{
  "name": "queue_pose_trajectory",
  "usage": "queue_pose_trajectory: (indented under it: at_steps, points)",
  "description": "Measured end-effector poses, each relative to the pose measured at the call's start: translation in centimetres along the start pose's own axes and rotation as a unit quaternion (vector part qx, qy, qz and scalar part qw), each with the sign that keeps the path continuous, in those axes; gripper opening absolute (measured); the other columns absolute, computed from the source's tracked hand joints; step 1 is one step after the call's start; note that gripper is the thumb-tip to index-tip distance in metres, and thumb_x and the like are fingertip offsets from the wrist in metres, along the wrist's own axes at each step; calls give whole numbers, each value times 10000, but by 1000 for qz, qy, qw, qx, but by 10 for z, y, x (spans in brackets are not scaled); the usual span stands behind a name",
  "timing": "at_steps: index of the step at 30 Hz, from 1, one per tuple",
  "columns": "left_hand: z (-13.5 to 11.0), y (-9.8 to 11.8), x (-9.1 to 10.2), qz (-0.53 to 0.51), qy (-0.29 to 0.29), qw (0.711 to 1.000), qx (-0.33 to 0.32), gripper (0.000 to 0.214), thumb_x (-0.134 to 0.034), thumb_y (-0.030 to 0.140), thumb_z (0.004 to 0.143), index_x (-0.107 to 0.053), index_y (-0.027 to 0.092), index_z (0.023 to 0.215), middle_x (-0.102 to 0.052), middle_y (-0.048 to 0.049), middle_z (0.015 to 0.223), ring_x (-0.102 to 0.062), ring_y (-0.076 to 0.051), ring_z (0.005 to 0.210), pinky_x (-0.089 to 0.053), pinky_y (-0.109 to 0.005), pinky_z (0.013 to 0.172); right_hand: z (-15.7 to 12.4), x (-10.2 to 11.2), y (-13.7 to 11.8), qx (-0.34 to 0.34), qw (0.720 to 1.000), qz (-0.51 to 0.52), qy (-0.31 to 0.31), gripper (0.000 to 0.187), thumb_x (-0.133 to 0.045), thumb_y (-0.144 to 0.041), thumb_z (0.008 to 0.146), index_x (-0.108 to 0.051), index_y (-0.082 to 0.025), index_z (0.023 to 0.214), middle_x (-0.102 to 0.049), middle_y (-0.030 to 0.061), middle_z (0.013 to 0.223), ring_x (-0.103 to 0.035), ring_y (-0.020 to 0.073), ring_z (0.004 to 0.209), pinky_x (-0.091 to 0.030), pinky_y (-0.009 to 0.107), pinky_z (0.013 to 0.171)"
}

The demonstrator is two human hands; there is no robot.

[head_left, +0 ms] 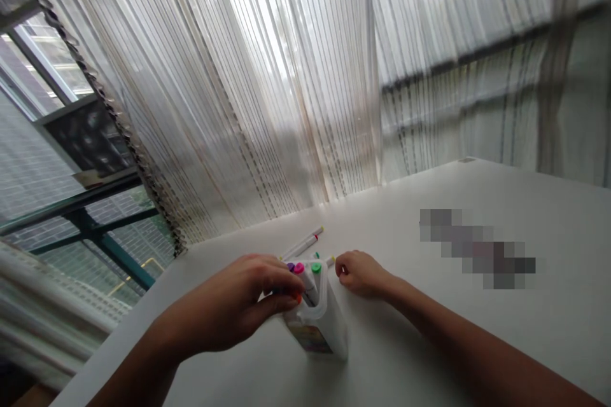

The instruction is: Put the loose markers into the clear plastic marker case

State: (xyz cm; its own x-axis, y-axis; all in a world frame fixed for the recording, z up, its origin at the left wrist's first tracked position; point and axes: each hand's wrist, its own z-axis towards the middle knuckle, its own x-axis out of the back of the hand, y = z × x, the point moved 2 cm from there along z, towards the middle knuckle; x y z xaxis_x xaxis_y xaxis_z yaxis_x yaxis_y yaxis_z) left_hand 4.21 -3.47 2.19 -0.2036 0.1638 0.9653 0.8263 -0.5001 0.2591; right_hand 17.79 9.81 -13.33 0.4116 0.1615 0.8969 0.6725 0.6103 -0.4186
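A clear plastic box (338, 329) stands on the white table with several markers upright in it. Their caps include a pink cap (298, 268), a green cap (316, 268) and a purple one. My left hand (238, 299) is over the box's left rim, its thumb and fingers pinched on an orange-capped marker (298, 297), most of which is hidden. Just right of the box, my right hand (363, 273) rests on the table, fingers curled in, with nothing visible in them. Close to its knuckles shows the yellow end of a marker (331, 261), otherwise hidden behind the box.
Behind the box lie loose white markers (303, 246) with red and yellow ends. A blurred-out object (477, 248) is on the table (396, 216) at right. Sheer striped curtains (267, 108) hang along the table's far edge, and a window (71, 76) is at left.
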Motion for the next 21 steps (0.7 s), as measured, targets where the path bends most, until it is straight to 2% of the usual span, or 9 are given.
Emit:
queue_pose_trajectory:
  at_steps: [10,16,21]
  points:
    - [3,0,3,44,-24,999,16,249,-367,171,871,-614,199,870,-594,-19,846,-540,-121,730,-388,-210,662,1,-1,0,-3,1000,8,1,254,-452,-135,631,-686,-180,721,-677,70,747,-585,190,734,-355,251,623]
    - [3,1,2,35,-44,998,13,223,-397,190,870,-601,184,779,-573,-9,846,-526,-112,743,-384,-198,664,1,0,0,-5,1000,2,-6,254,-455,-133,650,-686,-180,743,-679,74,778,-589,188,749,-364,250,640]
    - [1,1,3,7,-38,999,8,213,-411,250,880,-617,199,908,-577,-22,908,-540,-123,797,-405,-215,717,1,-2,2,-2,1000,4,1,250,-459,-141,649,-688,-178,742,-680,75,780,-589,190,761,-361,250,641]
